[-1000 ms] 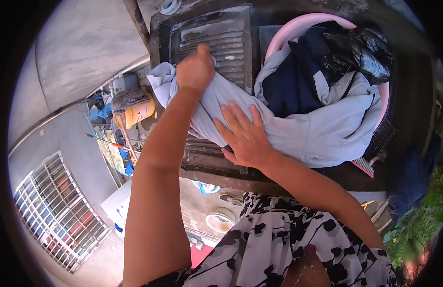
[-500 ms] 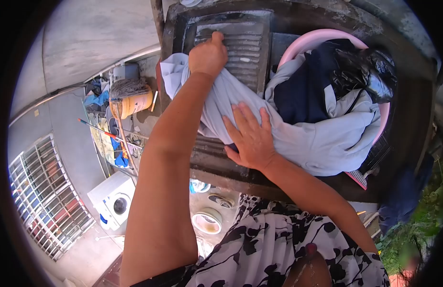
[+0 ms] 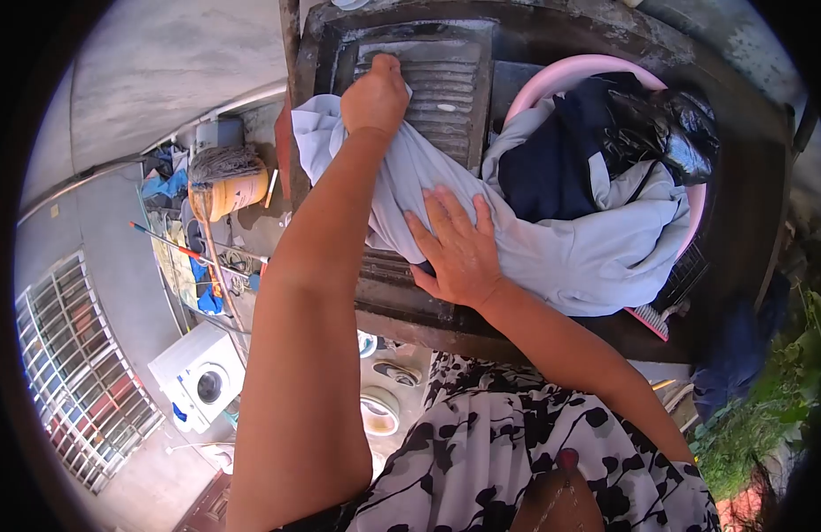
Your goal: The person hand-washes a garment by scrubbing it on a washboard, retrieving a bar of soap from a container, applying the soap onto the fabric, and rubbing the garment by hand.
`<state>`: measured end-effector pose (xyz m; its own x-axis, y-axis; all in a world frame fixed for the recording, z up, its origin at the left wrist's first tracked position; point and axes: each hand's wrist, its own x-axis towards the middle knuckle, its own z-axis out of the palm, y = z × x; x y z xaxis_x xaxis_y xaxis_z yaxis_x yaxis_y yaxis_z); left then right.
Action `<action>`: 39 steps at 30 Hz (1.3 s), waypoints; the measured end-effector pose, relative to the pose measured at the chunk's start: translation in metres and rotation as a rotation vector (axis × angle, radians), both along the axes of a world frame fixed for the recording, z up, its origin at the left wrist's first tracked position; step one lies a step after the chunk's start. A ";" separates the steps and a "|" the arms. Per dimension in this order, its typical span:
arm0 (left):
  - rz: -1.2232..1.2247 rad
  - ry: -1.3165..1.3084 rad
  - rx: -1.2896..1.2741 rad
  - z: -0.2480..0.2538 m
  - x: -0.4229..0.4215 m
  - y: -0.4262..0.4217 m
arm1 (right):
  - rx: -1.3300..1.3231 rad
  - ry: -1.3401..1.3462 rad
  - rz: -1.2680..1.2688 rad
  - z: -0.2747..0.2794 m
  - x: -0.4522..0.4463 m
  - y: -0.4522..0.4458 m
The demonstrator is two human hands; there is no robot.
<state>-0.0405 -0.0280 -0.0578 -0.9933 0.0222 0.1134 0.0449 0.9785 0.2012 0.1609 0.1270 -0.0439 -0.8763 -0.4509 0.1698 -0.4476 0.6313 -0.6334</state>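
Observation:
A long light grey garment [image 3: 552, 253] lies across the ribbed washboard [image 3: 437, 84] and runs on over the rim of the pink basin [image 3: 561, 75]. My left hand [image 3: 375, 97] is closed in a fist at the garment's upper edge, with a bit of fabric showing beside the fingers. The full grip is hidden under the hand. Flat on the garment lies my right hand [image 3: 459, 244], fingers spread, pressing the twisted folds against the board. Navy cloth [image 3: 548, 173] and a shiny black plastic-like piece [image 3: 663, 133] sit in the basin.
A pink-edged brush [image 3: 650, 321] lies at the slab's near right edge. Down to the left are a yellow bucket [image 3: 242, 193] with a mop, a white washing machine [image 3: 196, 377], and a round basin [image 3: 379, 411] on the floor. Green plants [image 3: 765, 399] grow at right.
My left fist has shifted slightly, and more fabric shows beside it. My right hand stays flat on the garment. The whole view has shifted a little.

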 end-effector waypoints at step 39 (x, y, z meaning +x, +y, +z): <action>0.108 0.292 -0.148 0.009 0.115 -0.026 | 0.022 0.072 0.013 0.009 0.001 0.004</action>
